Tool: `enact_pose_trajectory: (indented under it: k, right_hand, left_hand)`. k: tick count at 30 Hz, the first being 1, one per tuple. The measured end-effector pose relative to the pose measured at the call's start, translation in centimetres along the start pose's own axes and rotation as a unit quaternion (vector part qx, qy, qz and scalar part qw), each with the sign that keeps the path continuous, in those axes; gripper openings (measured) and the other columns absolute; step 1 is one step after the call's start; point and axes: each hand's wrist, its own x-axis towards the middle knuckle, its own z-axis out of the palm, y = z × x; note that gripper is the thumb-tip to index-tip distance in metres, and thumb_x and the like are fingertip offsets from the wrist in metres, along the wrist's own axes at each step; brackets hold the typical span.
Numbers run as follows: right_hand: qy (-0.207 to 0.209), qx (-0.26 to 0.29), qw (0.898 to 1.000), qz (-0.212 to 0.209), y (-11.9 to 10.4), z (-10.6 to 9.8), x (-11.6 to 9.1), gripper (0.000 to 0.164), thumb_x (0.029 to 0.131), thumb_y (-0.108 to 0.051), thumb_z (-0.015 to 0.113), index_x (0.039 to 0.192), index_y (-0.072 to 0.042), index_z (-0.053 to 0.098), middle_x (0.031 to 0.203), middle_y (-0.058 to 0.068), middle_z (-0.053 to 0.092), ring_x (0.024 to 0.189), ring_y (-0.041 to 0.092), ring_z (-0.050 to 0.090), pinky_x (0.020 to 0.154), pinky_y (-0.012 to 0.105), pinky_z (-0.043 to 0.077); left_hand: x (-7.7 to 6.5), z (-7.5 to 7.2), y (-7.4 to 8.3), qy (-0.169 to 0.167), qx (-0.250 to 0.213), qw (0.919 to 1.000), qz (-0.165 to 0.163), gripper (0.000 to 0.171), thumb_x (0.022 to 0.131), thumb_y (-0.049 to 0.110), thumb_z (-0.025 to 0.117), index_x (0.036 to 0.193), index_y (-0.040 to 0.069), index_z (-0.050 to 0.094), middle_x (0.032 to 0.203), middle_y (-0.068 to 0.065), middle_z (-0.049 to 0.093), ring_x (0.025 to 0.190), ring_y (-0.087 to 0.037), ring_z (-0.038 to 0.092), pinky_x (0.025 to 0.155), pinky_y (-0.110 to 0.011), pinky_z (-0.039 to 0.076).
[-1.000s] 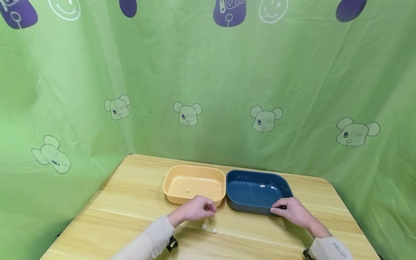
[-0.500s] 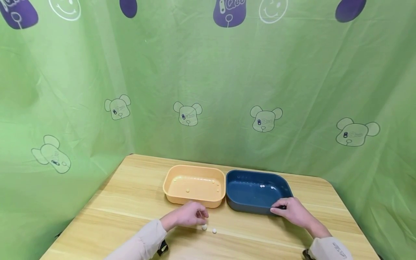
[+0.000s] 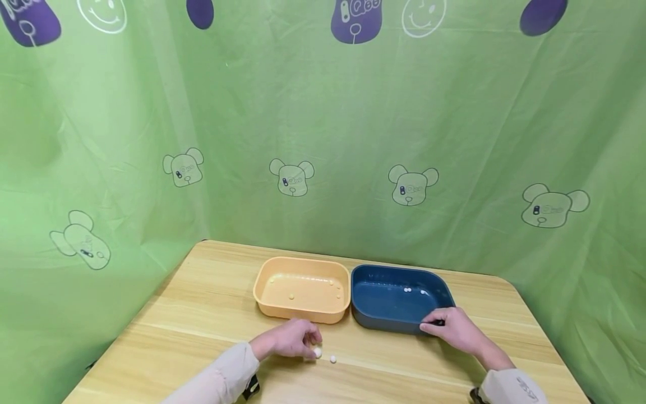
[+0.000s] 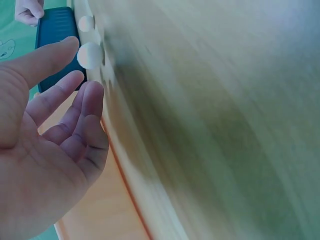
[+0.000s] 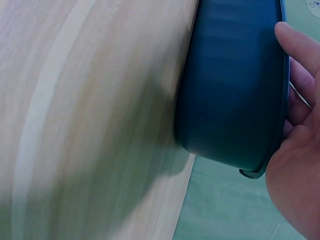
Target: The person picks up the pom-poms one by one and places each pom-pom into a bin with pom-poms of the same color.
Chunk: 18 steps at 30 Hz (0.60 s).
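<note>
My left hand point(image 3: 292, 338) is low over the table with thumb and index finger spread on either side of a white ball point(image 4: 90, 55). In the left wrist view the ball sits just at the fingertips, with a gap between thumb and index; no firm pinch shows. A smaller white ball point(image 3: 333, 359) lies on the table to its right. My right hand point(image 3: 456, 330) grips the near right rim of a dark blue bin point(image 5: 230, 85), thumb outside and fingers over the inner side. Inside that bin lie a few small white balls point(image 3: 407, 290).
An orange bin point(image 3: 303, 317) stands left of the blue one, their sides touching or nearly so. Several small pale balls point(image 3: 291, 297) are scattered on its floor. Both bins sit toward the back of the wooden table point(image 3: 202, 303), before a green curtain point(image 3: 348, 224).
My left hand has moved left and down from in front of the orange bin to the larger white ball, where its thumb and index now meet it. The right hand stays on the rim.
</note>
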Motion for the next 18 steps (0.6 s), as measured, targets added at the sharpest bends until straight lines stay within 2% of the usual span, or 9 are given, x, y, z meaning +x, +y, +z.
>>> enact_pose_trajectory:
  k: [5, 18]
  right_hand:
    - [-0.004, 0.002, 1.000, -0.001, -0.02, -0.09, 0.06, 0.010, 0.083, -0.030, 0.073, 0.082, -0.020, 0.074, 0.079, -0.016, 0.066, 0.075, 0.001, 0.060, 0.066, 0.025, 0.051]
    - [-0.013, 0.010, 1.000, 0.004, -0.33, -0.26, 0.10, 0.009, 0.084, -0.030, 0.072, 0.083, -0.021, 0.074, 0.080, -0.014, 0.067, 0.076, 0.002, 0.060, 0.067, 0.025, 0.051]
  left_hand:
    - [0.05, 0.17, -0.22, 0.003, 0.004, 0.9999, 0.013, 0.025, 0.073, 0.011, 0.080, 0.093, 0.009, 0.066, 0.081, 0.010, 0.061, 0.073, -0.001, 0.055, 0.068, -0.015, 0.047]
    - [0.47, 0.82, -0.70, 0.002, -0.003, 0.9999, 0.014, 0.019, 0.073, 0.011, 0.080, 0.085, 0.013, 0.066, 0.074, 0.015, 0.058, 0.069, 0.004, 0.053, 0.066, -0.013, 0.046]
